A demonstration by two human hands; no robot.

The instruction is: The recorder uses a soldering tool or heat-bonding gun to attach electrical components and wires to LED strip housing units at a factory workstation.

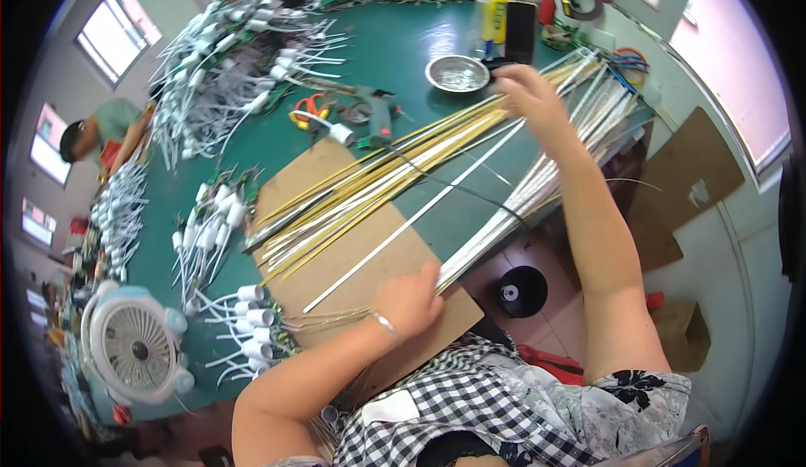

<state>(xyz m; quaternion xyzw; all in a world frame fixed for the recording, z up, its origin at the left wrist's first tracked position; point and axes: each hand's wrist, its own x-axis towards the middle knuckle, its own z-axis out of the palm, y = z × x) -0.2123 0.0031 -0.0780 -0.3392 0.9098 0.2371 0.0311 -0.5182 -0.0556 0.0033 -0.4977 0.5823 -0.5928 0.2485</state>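
My left hand (409, 301) is closed at the near ends of a bundle of long white strips (512, 207), above a brown cardboard sheet (369, 253). Thin wires run out to the left from beneath it; what its fingers hold is hidden. Farther off, my right hand (531, 102) is bent with its fingertips together, right of a round metal bowl (457, 73) of small shiny bits. Whatever those fingers pinch is too small to make out. Between the hands lie yellow and white strips (395, 177) and one separate white strip (411, 219).
A glue gun (380, 114) and orange-handled scissors (311, 110) lie on the green table (378, 39). White lamp sockets with wires (222, 73) are heaped at left. A fan (138, 348) stands near left; bottles (497, 10) stand behind the bowl. Another person (117, 131) sits far left.
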